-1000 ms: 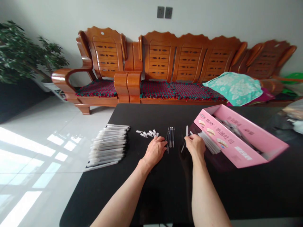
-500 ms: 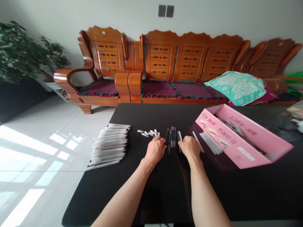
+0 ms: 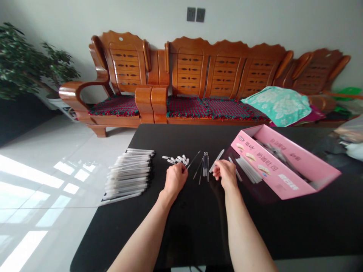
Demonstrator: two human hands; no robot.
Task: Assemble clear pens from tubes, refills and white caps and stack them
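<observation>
My left hand is closed on a thin pen refill, whose tip points up and away to the right. Between thumb and fingers my right hand pinches a white pen barrel, tilted up and to the right. Several dark pen refills lie on the black table between the hands, some of them askew. White pen caps are heaped just beyond my left hand. Right of my right hand lie a loose white barrel and a row of white barrels.
A broad stack of white pens lies on the table's left side. At the right stands an open pink box with items inside. The black table reaches toward a wooden bench with a teal cushion.
My left hand has drawn slightly left and now lifts a refill. My right hand has raised a white barrel and turned it to slant. The remaining refills have shifted. The view moved a little.
</observation>
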